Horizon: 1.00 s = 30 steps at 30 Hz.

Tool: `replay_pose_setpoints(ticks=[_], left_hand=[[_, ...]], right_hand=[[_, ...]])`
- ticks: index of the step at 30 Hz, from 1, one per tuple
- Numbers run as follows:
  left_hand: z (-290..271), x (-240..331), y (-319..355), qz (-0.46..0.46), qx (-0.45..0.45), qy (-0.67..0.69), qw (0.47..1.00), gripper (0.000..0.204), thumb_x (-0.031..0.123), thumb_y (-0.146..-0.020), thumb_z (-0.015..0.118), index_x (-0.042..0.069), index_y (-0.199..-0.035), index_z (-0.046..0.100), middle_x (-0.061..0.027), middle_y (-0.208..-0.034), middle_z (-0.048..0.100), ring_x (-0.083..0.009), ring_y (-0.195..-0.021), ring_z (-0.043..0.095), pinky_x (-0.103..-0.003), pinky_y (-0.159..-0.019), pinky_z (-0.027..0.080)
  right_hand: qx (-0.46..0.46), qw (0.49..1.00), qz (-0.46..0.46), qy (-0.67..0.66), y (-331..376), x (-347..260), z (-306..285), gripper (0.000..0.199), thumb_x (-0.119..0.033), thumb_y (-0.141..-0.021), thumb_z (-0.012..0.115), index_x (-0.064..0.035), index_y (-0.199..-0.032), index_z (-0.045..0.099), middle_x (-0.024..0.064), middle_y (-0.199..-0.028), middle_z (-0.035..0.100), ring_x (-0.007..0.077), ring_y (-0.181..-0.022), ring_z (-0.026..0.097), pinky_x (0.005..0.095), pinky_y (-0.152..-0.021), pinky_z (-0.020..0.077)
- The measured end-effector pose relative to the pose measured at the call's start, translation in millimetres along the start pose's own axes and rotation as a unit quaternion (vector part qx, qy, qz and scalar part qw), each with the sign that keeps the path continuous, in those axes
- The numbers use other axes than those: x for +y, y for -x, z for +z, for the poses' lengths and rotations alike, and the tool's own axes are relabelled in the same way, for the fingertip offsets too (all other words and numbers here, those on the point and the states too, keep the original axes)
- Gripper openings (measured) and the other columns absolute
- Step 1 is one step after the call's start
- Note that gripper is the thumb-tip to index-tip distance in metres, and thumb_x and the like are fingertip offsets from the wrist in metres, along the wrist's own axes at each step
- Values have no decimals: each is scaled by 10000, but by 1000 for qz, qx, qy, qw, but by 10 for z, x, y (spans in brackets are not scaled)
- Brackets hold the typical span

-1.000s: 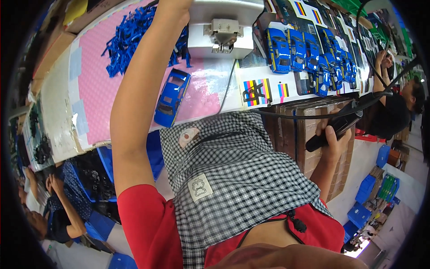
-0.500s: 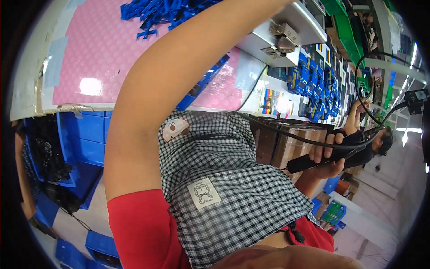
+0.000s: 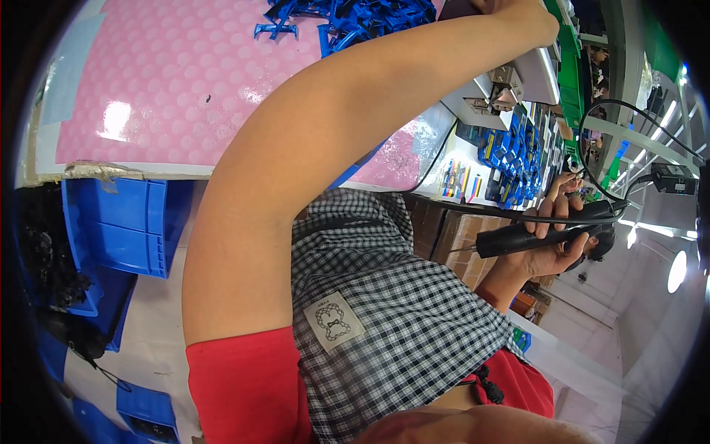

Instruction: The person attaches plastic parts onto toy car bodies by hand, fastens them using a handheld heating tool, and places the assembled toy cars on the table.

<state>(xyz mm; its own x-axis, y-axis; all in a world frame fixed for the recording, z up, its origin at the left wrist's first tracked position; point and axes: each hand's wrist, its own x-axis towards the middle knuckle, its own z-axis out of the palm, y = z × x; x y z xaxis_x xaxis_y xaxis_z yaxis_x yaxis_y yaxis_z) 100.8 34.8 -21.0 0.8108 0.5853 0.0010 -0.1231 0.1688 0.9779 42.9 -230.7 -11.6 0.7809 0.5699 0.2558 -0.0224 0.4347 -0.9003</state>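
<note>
My right hand (image 3: 543,251) grips a black corded electric screwdriver (image 3: 518,238), its thin bit pointing left in front of the cardboard boxes. My left arm reaches across the bench, and the left hand (image 3: 529,21) is bent at the wrist above a grey metal fixture with a clamp (image 3: 504,100). Its fingers are mostly hidden or cut off by the upper edge. A heap of blue plastic pieces (image 3: 370,22) lies on the pink bubble-textured mat (image 3: 170,74). A blue part (image 3: 359,169) shows partly under my forearm.
Several blue units (image 3: 514,159) stand in rows along the bench on the right, beside coloured strips (image 3: 457,181). The black cable (image 3: 584,140) loops near my right hand. Blue bins (image 3: 118,222) sit below the bench edge. Another person's hand (image 3: 566,183) shows farther along.
My left hand has come into view at the top, over the fixture. The view has shifted, and the screwdriver is still in my right hand.
</note>
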Motion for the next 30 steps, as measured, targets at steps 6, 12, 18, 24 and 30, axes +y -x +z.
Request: replay_pose_setpoints(ticks=[6,12,18,24,30], left_hand=[[153,160,-77,-33,-23,8,999,627,64,-816,595,119,-1391,349,-95,-1436,316,-321,-1336,248,-484,-1093,183],[173,259,-33,-92,-16,55,994,485,109,-876,543,149,-1345,429,-89,-1421,348,-250,-1361,227,-506,-1099,148],[1047,391,-321,-102,44,18,994,443,102,-877,525,128,-1315,457,-104,-1351,406,-254,-1288,309,-477,-1048,217],[1301,192,-200,-89,66,-38,993,406,95,-879,508,106,-1284,485,-119,-1281,465,-258,-1215,390,-448,-996,286],[1200,37,-157,-55,105,-83,989,374,88,-881,490,84,-1254,514,-133,-1212,524,-263,-1142,472,-418,-945,354]], right_hand=[[56,998,-19,39,-41,235,181,365,-335,-902,507,-81,-1132,380,24,-777,393,109,-579,408,251,-551,398],[146,944,16,295,-324,449,48,541,-156,-880,592,32,-1321,341,230,-1187,565,121,-593,558,233,-549,474],[93,945,38,310,-338,433,-61,566,-165,-885,527,79,-1336,289,268,-1301,476,143,-576,556,271,-560,496],[162,951,7,264,-282,551,-180,654,-168,-852,544,123,-1359,253,224,-1201,552,163,-573,556,276,-604,474],[157,967,32,198,-233,559,-367,569,-165,-831,573,140,-1277,395,156,-804,620,151,-525,547,271,-556,478]])
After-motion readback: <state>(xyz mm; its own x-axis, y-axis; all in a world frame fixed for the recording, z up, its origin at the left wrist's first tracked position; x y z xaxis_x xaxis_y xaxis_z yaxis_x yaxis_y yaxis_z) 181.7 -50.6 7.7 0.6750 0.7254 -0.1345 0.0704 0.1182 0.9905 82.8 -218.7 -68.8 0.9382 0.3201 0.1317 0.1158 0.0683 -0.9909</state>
